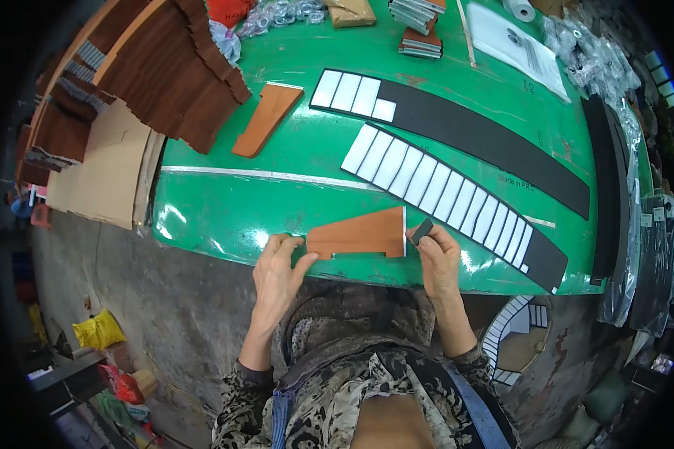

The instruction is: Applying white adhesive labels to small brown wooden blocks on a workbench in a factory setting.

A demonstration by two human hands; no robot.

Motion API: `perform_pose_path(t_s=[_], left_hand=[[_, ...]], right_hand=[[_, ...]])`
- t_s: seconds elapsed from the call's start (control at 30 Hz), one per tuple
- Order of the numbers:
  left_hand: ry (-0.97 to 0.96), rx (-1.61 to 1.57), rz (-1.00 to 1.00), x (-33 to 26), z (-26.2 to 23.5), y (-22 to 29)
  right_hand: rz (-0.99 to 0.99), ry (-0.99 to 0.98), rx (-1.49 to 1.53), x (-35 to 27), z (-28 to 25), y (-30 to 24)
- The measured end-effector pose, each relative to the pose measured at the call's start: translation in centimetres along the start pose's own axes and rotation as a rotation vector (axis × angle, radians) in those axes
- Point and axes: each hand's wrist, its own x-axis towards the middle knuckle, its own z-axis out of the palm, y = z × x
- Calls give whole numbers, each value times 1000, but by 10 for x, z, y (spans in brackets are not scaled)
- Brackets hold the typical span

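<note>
A brown wood-coloured piece (361,233), tapered and with a notched lower edge, lies flat near the front edge of the green table. My left hand (278,266) is at its narrow left end, thumb and fingers curled around the corner. At the wide right end runs a thin pale edge strip. Beside that strip, my right hand (437,258) pinches a small dark grey pad (422,231) between thumb and fingers. Just right of this hand lies a black strip (457,196) bearing a row of white rectangular pads. A second similar brown piece (266,120) rests farther back.
Behind lies another black strip (472,135) with a few white pads. Stacked brown pieces (174,75) stand on cardboard at the left. Plastic-bagged parts (591,56) and long black strips (605,187) line the right side. A round bin (518,352) is below the table's edge.
</note>
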Motion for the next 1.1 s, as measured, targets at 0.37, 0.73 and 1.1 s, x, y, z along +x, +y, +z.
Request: perform_pose_path(t_s=[0.37, 0.73, 1.1], left_hand=[[-9, -1055, -289, -16, 12, 16], [-219, -585, -242, 4, -4, -5], [34, -491, 52, 13, 18, -21]], right_hand=[[-127, 39, 31, -22, -1, -9], [97, 90, 188, -18, 10, -34], [-101, 115, -277, -18, 17, -44]])
